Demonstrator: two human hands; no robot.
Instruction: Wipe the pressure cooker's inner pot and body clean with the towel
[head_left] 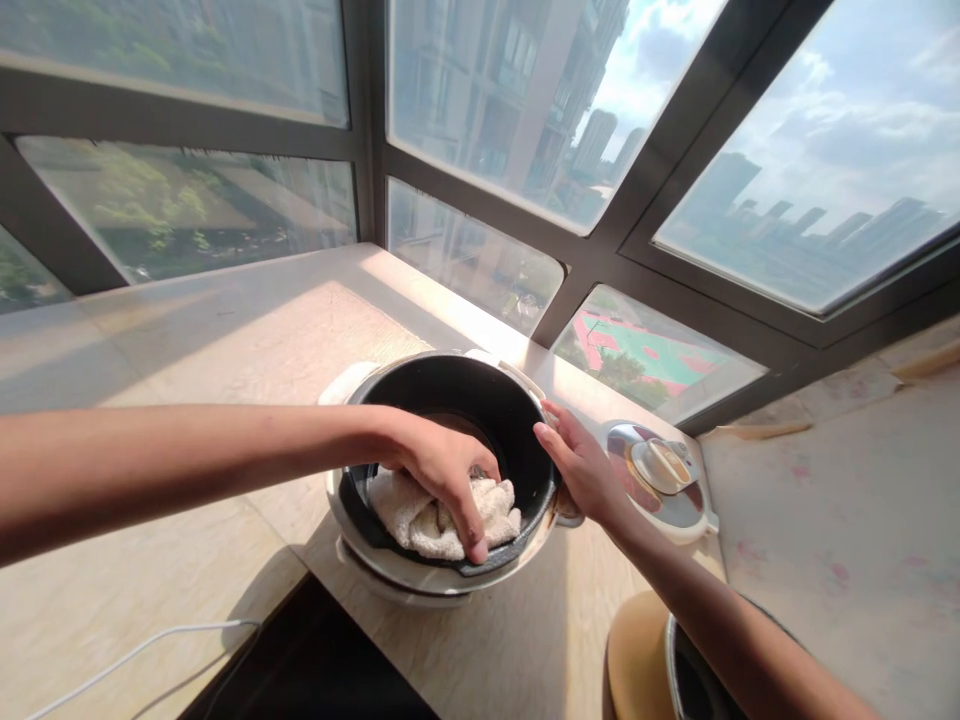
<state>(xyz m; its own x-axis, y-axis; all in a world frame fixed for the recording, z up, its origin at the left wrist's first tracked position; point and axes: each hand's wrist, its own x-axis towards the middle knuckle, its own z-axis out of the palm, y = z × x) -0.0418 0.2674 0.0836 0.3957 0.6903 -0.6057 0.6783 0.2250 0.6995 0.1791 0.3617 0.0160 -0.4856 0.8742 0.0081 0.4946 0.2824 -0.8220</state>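
A black inner pot (517, 440) sits in a white electric cooker base (442, 578) on the window ledge. My left hand (442, 465) reaches into the pot from the left, its fingers closed on a crumpled cream-coloured cloth (427, 515). The cloth lies against the near inner wall, close to the rim. At the pot's right side my right hand (581, 455) grips the rim, thumb on top; its other fingers are partly hidden behind the edge.
A round lid with a knob (664, 467) lies on the ledge to the right. Below it stands a tan container with a dark inside (637, 650). A white cable (142, 645) runs across the lower left, by a dark panel (315, 660). Framed windows (480, 240) border the ledge.
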